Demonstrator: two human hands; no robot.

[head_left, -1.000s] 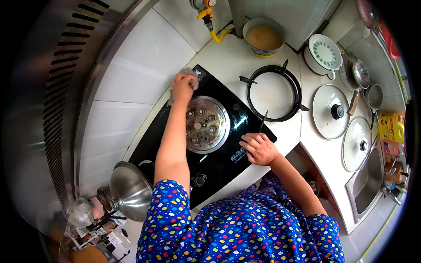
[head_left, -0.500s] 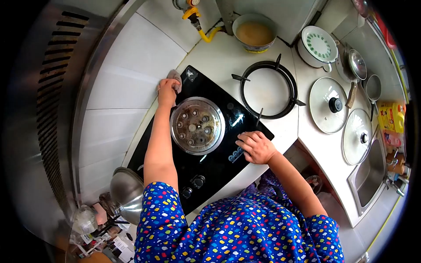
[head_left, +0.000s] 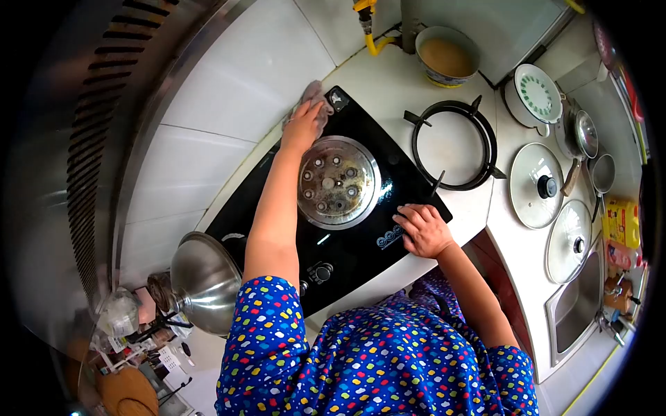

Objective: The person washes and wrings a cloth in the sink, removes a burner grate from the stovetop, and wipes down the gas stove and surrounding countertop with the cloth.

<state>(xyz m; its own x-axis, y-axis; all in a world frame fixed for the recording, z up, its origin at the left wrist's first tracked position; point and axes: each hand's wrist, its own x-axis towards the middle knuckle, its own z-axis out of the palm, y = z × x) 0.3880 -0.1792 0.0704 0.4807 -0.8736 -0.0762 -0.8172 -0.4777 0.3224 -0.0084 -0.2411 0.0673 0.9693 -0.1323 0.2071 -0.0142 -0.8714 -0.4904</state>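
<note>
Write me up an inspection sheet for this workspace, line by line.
Surface: black cooktop on a white counter.
Job's things: grey cloth at the cooktop's wall-side edge; burner plate visibly stained.
Clutter: pan-support ring beside the cooktop; two glass lids; bowl of brownish liquid.
Hands: left hand on the cloth; right hand resting at the cooktop's front right.
Cables: yellow hose by the wall; nothing else clear.
Surroundings: tiled wall behind; slotted metal panel left; sink right.

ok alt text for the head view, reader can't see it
A person's left hand holds a crumpled grey cloth at the far edge of a black glass stove; the right hand rests near its front edge. A round black metal stand sits on the white counter.
</note>
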